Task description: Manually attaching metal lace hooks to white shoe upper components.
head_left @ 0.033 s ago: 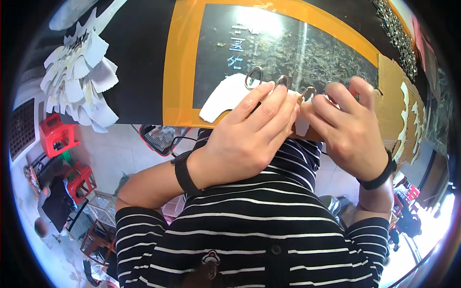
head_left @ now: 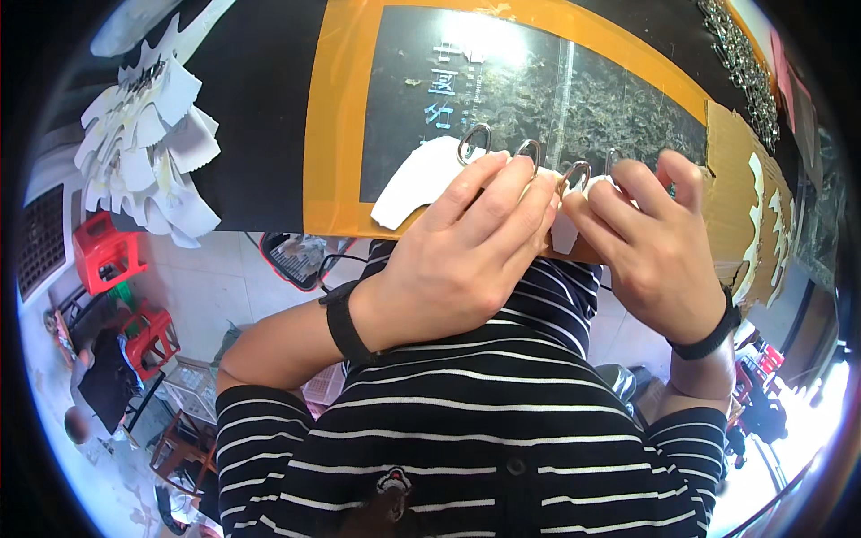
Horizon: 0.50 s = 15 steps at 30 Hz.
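Note:
A curved white flat piece (head_left: 414, 184), with upright oval metal rings along its far edge, lies at the near edge of the work board. My left hand (head_left: 466, 247) presses its lined-up fingers over the middle of the piece, its thumb hidden. Left of those fingertips stands one ring (head_left: 474, 143); a second ring (head_left: 529, 154) rises right at them. Between the two hands is a third ring (head_left: 577, 177). My right hand (head_left: 650, 247) has curled fingers closed at the piece's right part, beside another ring (head_left: 613, 161). Its exact grip is partly hidden.
Yellow tape (head_left: 334, 117) borders the dark, clear-covered board. Similar white pieces (head_left: 148, 152) are heaped at the left. A pile of metal hardware (head_left: 744, 76) lies at the far right, above cardboard (head_left: 731, 179) with white strips. Red stools (head_left: 109, 251) stand on the floor.
My right index finger has shifted slightly, and the ring beside it now shows more plainly. My left hand and the white piece have barely moved.

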Each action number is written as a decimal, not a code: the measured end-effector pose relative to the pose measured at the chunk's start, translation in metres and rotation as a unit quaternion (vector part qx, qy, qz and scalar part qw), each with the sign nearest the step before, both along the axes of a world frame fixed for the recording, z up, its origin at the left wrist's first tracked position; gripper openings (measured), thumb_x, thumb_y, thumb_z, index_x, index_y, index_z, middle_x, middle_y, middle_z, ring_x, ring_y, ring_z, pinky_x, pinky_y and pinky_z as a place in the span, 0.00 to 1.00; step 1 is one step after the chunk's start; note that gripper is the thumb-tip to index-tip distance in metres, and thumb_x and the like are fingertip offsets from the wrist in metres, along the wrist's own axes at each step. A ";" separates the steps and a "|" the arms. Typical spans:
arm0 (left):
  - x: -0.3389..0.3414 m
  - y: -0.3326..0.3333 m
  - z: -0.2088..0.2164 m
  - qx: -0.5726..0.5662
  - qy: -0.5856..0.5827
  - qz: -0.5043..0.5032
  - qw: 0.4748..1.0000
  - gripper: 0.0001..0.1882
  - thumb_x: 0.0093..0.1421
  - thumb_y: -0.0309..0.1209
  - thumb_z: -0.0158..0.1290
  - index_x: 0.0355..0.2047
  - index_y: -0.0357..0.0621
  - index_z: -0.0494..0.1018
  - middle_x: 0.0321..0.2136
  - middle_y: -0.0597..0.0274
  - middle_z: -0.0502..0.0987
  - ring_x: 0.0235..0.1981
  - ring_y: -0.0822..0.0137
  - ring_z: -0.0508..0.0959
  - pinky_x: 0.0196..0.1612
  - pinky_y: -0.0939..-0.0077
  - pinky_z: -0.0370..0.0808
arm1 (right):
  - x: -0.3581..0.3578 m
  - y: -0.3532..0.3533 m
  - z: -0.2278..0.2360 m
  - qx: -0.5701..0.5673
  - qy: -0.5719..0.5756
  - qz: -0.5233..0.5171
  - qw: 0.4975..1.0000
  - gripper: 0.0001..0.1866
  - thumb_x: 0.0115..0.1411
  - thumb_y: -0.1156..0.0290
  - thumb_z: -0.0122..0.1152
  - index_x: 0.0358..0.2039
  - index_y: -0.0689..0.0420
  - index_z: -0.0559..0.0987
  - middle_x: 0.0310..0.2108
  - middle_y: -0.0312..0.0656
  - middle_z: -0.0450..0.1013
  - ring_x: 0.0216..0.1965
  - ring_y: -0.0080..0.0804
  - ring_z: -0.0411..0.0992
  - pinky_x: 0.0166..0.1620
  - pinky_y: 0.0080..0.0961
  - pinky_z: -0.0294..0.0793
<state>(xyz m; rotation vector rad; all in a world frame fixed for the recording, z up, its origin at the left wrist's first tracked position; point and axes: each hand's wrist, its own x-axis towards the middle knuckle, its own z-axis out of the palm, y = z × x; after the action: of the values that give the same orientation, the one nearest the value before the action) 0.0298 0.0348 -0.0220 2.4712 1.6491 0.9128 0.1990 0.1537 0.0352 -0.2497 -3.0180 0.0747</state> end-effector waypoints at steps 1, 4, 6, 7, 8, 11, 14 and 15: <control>0.001 0.000 0.000 0.008 -0.015 0.008 1.000 0.16 0.53 0.25 0.58 0.42 0.30 0.77 0.48 0.50 0.76 0.52 0.52 0.71 0.55 0.58 0.71 | 0.004 -0.005 0.004 0.022 -0.009 -0.014 1.000 0.09 0.44 0.68 0.57 0.27 0.55 0.79 0.30 0.31 0.68 0.39 0.30 0.67 0.50 0.38 0.60; 0.000 0.003 -0.005 -0.018 -0.098 -0.001 0.995 0.17 0.52 0.24 0.59 0.43 0.32 0.76 0.50 0.49 0.72 0.51 0.52 0.70 0.51 0.61 0.72 | 0.019 -0.014 0.004 0.029 -0.047 -0.039 0.998 0.16 0.49 0.66 0.57 0.39 0.54 0.80 0.40 0.33 0.69 0.47 0.32 0.66 0.53 0.38 0.58; 0.000 0.007 0.003 -0.041 -0.147 0.009 0.988 0.17 0.51 0.23 0.60 0.43 0.33 0.75 0.50 0.49 0.70 0.49 0.52 0.71 0.50 0.63 0.72 | 0.028 -0.022 0.005 0.033 -0.072 -0.076 0.994 0.22 0.52 0.65 0.56 0.50 0.52 0.78 0.54 0.34 0.67 0.56 0.36 0.62 0.56 0.38 0.55; 0.001 0.008 0.007 -0.064 -0.195 0.021 0.979 0.17 0.51 0.22 0.61 0.43 0.34 0.75 0.50 0.49 0.69 0.48 0.53 0.71 0.49 0.66 0.72 | 0.030 -0.023 0.002 0.033 -0.071 -0.078 0.994 0.22 0.52 0.65 0.56 0.50 0.52 0.78 0.54 0.34 0.67 0.56 0.36 0.62 0.56 0.38 0.55; 0.003 0.006 0.006 -0.099 -0.280 0.038 0.954 0.16 0.50 0.22 0.61 0.41 0.36 0.75 0.49 0.49 0.66 0.45 0.53 0.72 0.50 0.68 0.71 | 0.033 -0.025 -0.003 0.042 -0.058 -0.083 0.994 0.23 0.52 0.64 0.56 0.50 0.52 0.78 0.55 0.33 0.67 0.57 0.36 0.62 0.56 0.37 0.55; 0.001 0.010 0.015 -0.091 -0.263 0.066 0.958 0.13 0.50 0.21 0.61 0.38 0.37 0.75 0.44 0.52 0.68 0.42 0.55 0.73 0.47 0.67 0.71 | 0.035 -0.026 -0.005 0.036 -0.045 -0.095 0.994 0.24 0.51 0.64 0.57 0.51 0.52 0.78 0.57 0.32 0.66 0.58 0.35 0.62 0.57 0.37 0.54; 0.007 0.023 0.016 -0.036 -0.153 0.088 0.984 0.10 0.49 0.23 0.62 0.33 0.40 0.75 0.37 0.57 0.71 0.41 0.57 0.72 0.45 0.65 0.67 | 0.035 -0.025 -0.007 0.010 -0.039 -0.096 0.995 0.24 0.51 0.64 0.57 0.51 0.52 0.79 0.59 0.31 0.65 0.59 0.35 0.61 0.57 0.36 0.53; 0.011 0.026 0.015 -0.022 -0.120 0.109 0.987 0.10 0.48 0.24 0.63 0.31 0.41 0.75 0.35 0.58 0.71 0.40 0.57 0.71 0.45 0.65 0.65 | 0.035 -0.024 -0.008 0.000 -0.032 -0.092 0.995 0.24 0.51 0.64 0.56 0.50 0.52 0.80 0.60 0.31 0.65 0.59 0.35 0.61 0.57 0.37 0.52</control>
<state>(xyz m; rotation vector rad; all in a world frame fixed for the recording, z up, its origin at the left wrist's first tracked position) 0.0406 0.0605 -0.0073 2.0838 1.8535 1.1321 0.2341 0.1298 0.0275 -0.5385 -3.0419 0.0528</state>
